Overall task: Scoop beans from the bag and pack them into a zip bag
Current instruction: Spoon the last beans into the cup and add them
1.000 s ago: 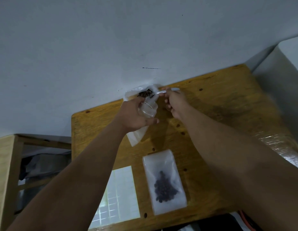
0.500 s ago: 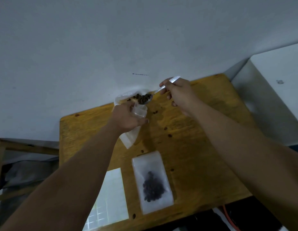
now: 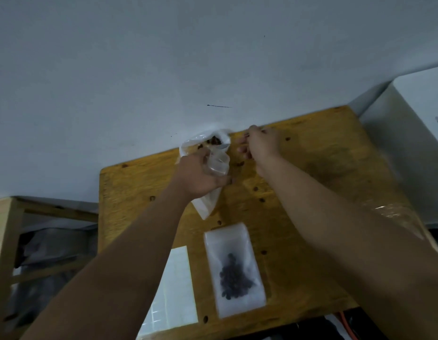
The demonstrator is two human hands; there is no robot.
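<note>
My left hand (image 3: 200,175) grips a small clear zip bag (image 3: 219,165) upright at the table's far edge; the bag's lower end hangs below my palm. Just behind it stands the crumpled clear bean bag (image 3: 200,143), with dark beans (image 3: 215,139) showing at its mouth. My right hand (image 3: 262,146) is right of both bags, fingers curled, pinching the thin handle of a clear plastic spoon (image 3: 233,141). The spoon points left toward the bag mouths and is mostly blurred. A second zip bag (image 3: 235,246) holding dark beans lies flat near the front edge.
The wooden table (image 3: 323,168) stands against a grey wall and has dark spots scattered over it. A white label sheet (image 3: 173,285) lies front left. Crinkled plastic wrap (image 3: 394,212) is at the right edge, a white box (image 3: 421,99) beyond it, and a wooden shelf (image 3: 7,229) at left.
Half a second ago my right hand held the bean-loaded spoon raised beside the zip bag. It has since dropped lower, with the spoon tip at the bag mouths. My left hand keeps its grip.
</note>
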